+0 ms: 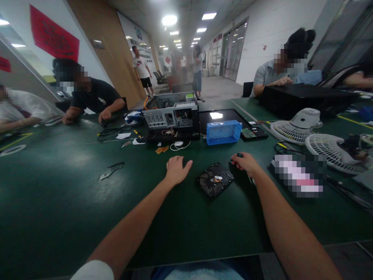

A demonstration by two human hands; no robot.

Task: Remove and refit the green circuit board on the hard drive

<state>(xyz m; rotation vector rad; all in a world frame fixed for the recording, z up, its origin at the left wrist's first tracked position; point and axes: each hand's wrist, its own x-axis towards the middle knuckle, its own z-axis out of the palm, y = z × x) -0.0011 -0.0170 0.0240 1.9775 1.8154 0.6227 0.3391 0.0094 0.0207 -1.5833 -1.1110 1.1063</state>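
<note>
A black hard drive lies flat on the green table between my two hands. My left hand is just left of the drive, empty, its thumb and fingers apart. To the drive's right, my right hand has its fingers closed round what looks like a screwdriver; a dark rounded handle end shows above the fingers and a thin shaft below the palm. Neither hand appears to touch the drive. Farther left rests a small flat piece of silvery metal, its kind unclear.
Ahead stands an opened computer case. Beside it are a blue plastic bin, a dark flat screen and a drive with a green circuit board. White fan parts and cables lie right. Several people sit around the table.
</note>
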